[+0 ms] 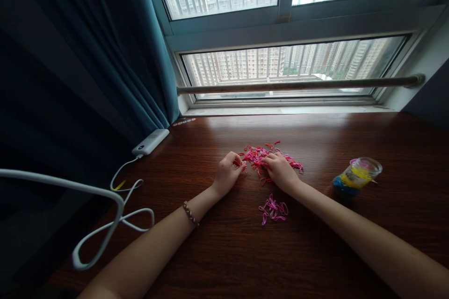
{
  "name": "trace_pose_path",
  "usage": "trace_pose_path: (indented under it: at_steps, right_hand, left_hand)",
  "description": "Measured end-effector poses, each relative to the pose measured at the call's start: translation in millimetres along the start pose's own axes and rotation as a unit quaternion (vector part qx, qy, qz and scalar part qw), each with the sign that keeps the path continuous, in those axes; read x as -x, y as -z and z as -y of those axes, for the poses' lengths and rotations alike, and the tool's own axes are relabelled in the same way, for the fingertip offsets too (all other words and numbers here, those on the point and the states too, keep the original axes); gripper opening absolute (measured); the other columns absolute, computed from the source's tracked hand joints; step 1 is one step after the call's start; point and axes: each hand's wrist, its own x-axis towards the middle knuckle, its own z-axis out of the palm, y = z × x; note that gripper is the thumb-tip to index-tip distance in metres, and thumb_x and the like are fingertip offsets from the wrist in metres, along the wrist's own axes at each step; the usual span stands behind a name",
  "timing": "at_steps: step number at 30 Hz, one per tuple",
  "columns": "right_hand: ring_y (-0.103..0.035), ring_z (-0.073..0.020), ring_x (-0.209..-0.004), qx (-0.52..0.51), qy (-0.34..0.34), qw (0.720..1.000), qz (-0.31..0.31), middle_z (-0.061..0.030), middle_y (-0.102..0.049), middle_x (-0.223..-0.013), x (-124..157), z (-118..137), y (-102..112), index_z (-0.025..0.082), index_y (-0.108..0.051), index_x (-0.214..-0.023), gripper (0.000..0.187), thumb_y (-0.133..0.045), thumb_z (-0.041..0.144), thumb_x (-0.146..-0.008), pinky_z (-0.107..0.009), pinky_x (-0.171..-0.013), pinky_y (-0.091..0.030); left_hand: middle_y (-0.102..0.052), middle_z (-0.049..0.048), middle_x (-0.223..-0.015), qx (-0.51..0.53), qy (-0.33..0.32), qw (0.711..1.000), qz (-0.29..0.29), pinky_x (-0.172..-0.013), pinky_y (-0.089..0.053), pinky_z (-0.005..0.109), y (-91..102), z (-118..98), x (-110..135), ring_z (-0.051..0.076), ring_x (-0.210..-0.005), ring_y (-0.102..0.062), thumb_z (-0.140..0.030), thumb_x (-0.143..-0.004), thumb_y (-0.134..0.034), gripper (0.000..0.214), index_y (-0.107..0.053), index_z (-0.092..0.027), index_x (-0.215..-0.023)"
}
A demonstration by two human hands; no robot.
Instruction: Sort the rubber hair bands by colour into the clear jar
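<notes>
A loose heap of small pink and red rubber bands (259, 154) lies on the dark wooden table (315, 252). My left hand (228, 174) rests at the heap's left edge, fingers curled and pinched on a band. At the heap's right side my right hand (280, 170) is curled too, fingertips pressed into the bands. A smaller bunch of purple-pink bands (273, 209) lies apart, just in front of my right wrist. My left wrist wears a beaded bracelet (190, 213).
A clear jar (357, 175) with coloured bands lies on its side at the right. A white power bank (150, 141) with a white cable (122, 182) sits at the back left beside a teal curtain (140, 56). Behind the table is a barred window (291, 65).
</notes>
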Motion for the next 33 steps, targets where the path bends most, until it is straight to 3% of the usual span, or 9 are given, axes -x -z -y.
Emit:
trace_pose_path:
  at_steps: [7,15,17,20,24,26,29,33]
  right_hand:
    - [-0.051,-0.0194,-0.085,-0.013,-0.012,0.998,-0.054,-0.0059,-0.062,-0.083,5.3,-5.7,-0.5,0.018,-0.062,-0.077,0.017,-0.046,0.017,-0.082,-0.031,-0.079,-0.04]
    - [-0.058,-0.0147,-0.061,-0.212,-0.099,0.966,-0.114,-0.0025,-0.064,-0.068,22.3,-8.8,22.0,0.017,-0.062,-0.075,0.015,-0.052,0.028,-0.076,-0.028,-0.062,-0.046]
    - [-0.059,-0.0152,-0.065,-0.279,-0.107,0.949,-0.096,-0.0036,-0.065,-0.072,32.2,-4.7,32.7,0.016,-0.063,-0.079,0.018,-0.055,0.032,-0.075,-0.028,-0.062,-0.048]
    - [-0.061,-0.0158,-0.07,-0.358,-0.092,0.929,-0.022,-0.0045,-0.066,-0.077,53.5,6.5,47.0,0.016,-0.065,-0.081,0.021,-0.057,0.034,-0.075,-0.027,-0.063,-0.049]
    - [-0.06,-0.0145,-0.072,-0.354,-0.018,0.929,0.101,-0.0045,-0.064,-0.083,81.9,19.4,54.5,0.018,-0.067,-0.088,0.02,-0.056,0.032,-0.077,-0.024,-0.062,-0.048]
    - [-0.058,-0.016,-0.083,-0.313,0.003,0.944,0.099,-0.0056,-0.062,-0.094,91.2,21.6,54.5,0.021,-0.065,-0.097,0.022,-0.055,0.029,-0.079,-0.027,-0.073,-0.048]
    - [-0.049,-0.0196,-0.104,-0.257,0.018,0.962,0.084,-0.0077,-0.055,-0.112,100.4,24.1,55.1,0.022,-0.057,-0.112,0.032,-0.052,0.028,-0.081,-0.033,-0.091,-0.041]
    - [-0.046,-0.019,-0.109,-0.258,0.059,0.957,0.119,-0.0065,-0.052,-0.117,108.8,30.4,59.6,0.023,-0.054,-0.115,0.034,-0.051,0.027,-0.081,-0.032,-0.094,-0.04]
  left_hand:
    - [-0.056,0.0022,-0.083,0.049,-0.005,0.999,0.002,-0.064,-0.048,0.024,0.6,3.5,-1.9,0.011,-0.071,-0.055,-0.019,-0.072,-0.06,0.009,-0.059,-0.017,-0.08]
    - [-0.064,0.0063,-0.087,0.071,0.006,0.997,-0.003,-0.07,-0.051,0.028,1.3,5.8,-3.3,0.016,-0.08,-0.06,-0.027,-0.078,-0.055,0.016,-0.068,-0.018,-0.079]
    - [-0.064,0.0065,-0.088,0.07,0.013,0.997,-0.005,-0.069,-0.05,0.027,2.3,5.3,-3.8,0.016,-0.081,-0.06,-0.029,-0.08,-0.052,0.019,-0.068,-0.018,-0.083]
    - [-0.064,0.0054,-0.085,0.062,0.014,0.998,-0.004,-0.065,-0.05,0.025,3.5,5.4,-4.3,0.015,-0.077,-0.06,-0.03,-0.082,-0.049,0.023,-0.066,-0.019,-0.092]
    - [-0.065,0.0048,-0.085,0.053,0.005,0.999,-0.005,-0.067,-0.049,0.026,0.4,-0.1,0.5,0.015,-0.073,-0.06,-0.03,-0.081,-0.051,0.021,-0.065,-0.019,-0.093]
    - [-0.066,0.0046,-0.083,0.06,0.007,0.998,0.019,-0.066,-0.049,0.026,-3.0,-10.1,7.5,0.015,-0.07,-0.06,-0.031,-0.079,-0.054,0.019,-0.064,-0.017,-0.089]
    - [-0.065,0.0037,-0.078,0.058,-0.028,0.991,0.114,-0.065,-0.049,0.026,-8.1,-32.9,21.7,0.014,-0.069,-0.059,-0.029,-0.08,-0.054,0.016,-0.063,-0.017,-0.082]
    - [-0.065,0.0057,-0.085,0.043,-0.115,0.968,0.221,-0.076,-0.047,0.029,-11.3,-60.7,38.3,0.016,-0.081,-0.058,-0.025,-0.083,-0.049,0.017,-0.064,-0.017,-0.082]
